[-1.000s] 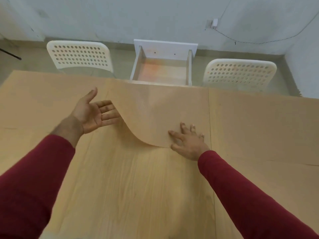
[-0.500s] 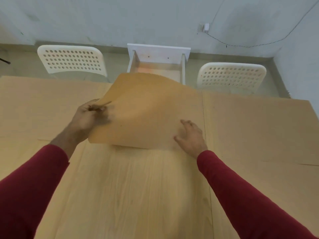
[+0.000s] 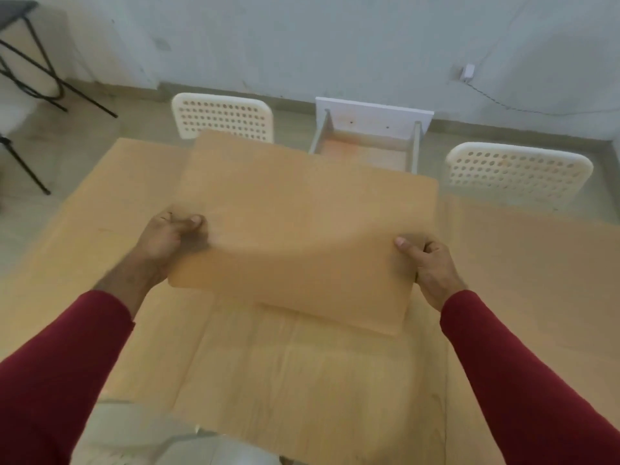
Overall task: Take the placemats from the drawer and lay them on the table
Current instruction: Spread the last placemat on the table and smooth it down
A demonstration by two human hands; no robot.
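Placemat (image 3: 302,236) now lifted, both hands (image 3: 171,236) gripping.

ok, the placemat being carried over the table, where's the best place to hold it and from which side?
By its two short side edges, one hand from each side, as the left hand and right hand grip it. The placemat is a thin, wide sheet that sags across the middle; holding opposite edges probably keeps it spread flat for laying.

The placemat (image 3: 302,236) is plain tan, close in shade to the light wood-grain table (image 3: 302,380). Both sleeves (image 3: 60,370) are dark red. The two chairs (image 3: 223,117) are cream with rows of round holes. The drawer (image 3: 372,135) is white outside, with a pale orange-tinted bottom. The wall (image 3: 335,45) is pale grey.
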